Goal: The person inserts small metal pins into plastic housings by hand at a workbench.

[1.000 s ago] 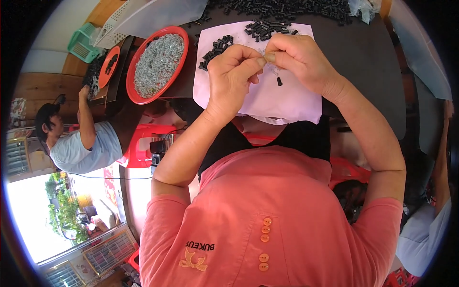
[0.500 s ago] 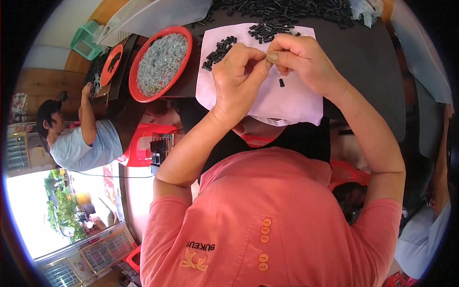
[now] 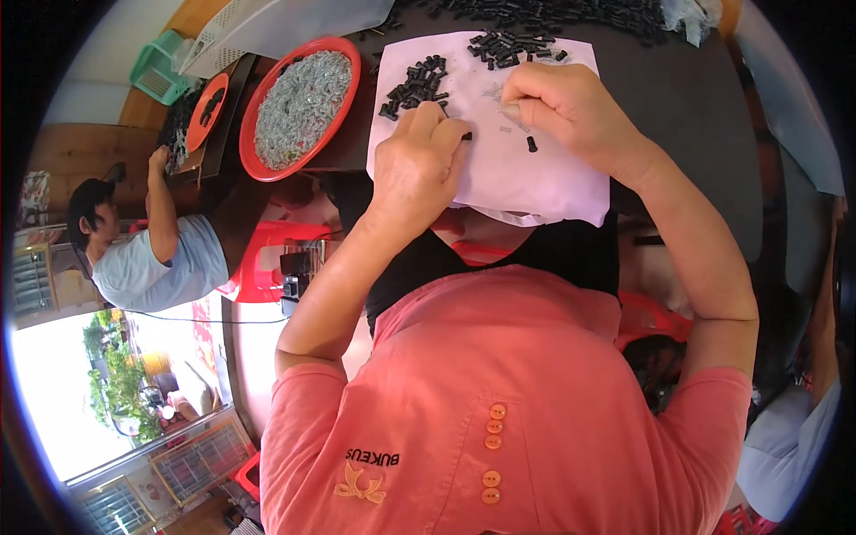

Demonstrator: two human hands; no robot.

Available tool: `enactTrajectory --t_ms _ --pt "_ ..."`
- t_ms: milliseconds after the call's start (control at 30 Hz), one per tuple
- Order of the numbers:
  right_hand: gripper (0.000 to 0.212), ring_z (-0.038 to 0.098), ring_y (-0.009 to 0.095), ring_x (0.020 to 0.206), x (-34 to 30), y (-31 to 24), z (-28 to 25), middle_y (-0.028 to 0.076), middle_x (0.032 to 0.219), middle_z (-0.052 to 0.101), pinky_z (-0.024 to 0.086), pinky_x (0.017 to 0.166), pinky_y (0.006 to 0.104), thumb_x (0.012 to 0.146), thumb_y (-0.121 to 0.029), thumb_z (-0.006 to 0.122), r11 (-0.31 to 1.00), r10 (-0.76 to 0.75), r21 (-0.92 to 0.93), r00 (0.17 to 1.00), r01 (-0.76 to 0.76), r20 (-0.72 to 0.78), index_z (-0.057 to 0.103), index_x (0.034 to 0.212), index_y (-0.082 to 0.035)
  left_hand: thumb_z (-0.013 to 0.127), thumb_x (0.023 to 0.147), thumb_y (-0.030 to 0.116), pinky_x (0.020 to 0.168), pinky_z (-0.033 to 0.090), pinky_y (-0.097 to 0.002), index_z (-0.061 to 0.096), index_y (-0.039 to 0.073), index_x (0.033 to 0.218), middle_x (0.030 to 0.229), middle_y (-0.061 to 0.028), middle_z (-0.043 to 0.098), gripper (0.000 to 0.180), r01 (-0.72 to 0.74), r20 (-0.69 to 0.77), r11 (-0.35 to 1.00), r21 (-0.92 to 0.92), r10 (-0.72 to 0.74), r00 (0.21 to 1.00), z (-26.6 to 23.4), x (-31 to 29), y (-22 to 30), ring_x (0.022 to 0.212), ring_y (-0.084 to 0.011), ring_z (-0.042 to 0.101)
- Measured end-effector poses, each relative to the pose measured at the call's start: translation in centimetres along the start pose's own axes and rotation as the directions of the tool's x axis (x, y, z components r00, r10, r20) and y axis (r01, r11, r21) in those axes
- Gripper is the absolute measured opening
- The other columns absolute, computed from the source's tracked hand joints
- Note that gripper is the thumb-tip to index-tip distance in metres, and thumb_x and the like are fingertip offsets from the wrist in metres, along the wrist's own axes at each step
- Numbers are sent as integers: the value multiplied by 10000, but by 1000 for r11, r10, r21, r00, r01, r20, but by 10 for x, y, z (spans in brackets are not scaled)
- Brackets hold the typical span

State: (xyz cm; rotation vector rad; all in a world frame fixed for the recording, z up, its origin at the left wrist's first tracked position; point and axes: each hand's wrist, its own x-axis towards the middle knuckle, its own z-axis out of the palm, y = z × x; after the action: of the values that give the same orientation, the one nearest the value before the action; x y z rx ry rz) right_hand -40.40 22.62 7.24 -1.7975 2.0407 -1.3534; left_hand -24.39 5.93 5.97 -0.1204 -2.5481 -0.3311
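My left hand is at the left part of a white cloth, fingers bent together, with the end of a small black cylindrical part showing at its fingertips. Thumb and forefinger of my right hand are pinched over the cloth's right half; what they hold is too small to make out. A single black cylindrical piece lies below the right fingertips. Tiny clear or silvery pieces are scattered between the hands. Beyond my left hand is a pile of black parts, and another pile sits farther back.
A red basin full of small clear or silvery pieces stands left of the cloth on the dark table. Many black parts and a clear plastic bag lie along the back. At far left another person reaches toward an orange plate.
My hands were together over the cloth and are now apart. The left has moved left and nearer to me; the right stays near its place, still pinched.
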Motion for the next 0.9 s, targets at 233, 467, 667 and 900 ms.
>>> enactTrajectory --t_ms 233,467,667,900 --pt "130 623 340 709 -1 -1 13 117 761 629 469 632 430 850 -178 639 986 -98 -138 995 97 -3 592 822 -60 688 767 54 639 498 -441 600 45 850 866 -115 564 120 147 57 968 -205 -138 989 5 2 -1 789 -339 606" --pt "127 630 342 723 -1 -2 9 109 780 634 470 624 439 852 -184 639 978 -102 -186 995 98 -13 593 827 -69 716 760 67 669 495 -444 604 32 860 867 -125 563 154 137 53 972 -192 -129 990 4 1 -3 817 -345 604" --pt "115 631 344 709 -2 -2 9 109 785 639 474 615 436 843 -175 639 972 -126 -199 992 128 20 597 837 -68 708 800 42 645 496 -356 638 6 888 836 -117 590 118 145 26 985 -92 -143 989 4 0 -3 729 -286 636" --pt "103 628 347 700 -1 -4 8 118 788 640 468 609 432 839 -159 636 989 -107 -101 994 108 20 601 852 -63 707 853 19 569 467 -258 655 -8 913 770 -26 640 84 432 208 459 -777 -460 863 5 8 15 659 -99 590"
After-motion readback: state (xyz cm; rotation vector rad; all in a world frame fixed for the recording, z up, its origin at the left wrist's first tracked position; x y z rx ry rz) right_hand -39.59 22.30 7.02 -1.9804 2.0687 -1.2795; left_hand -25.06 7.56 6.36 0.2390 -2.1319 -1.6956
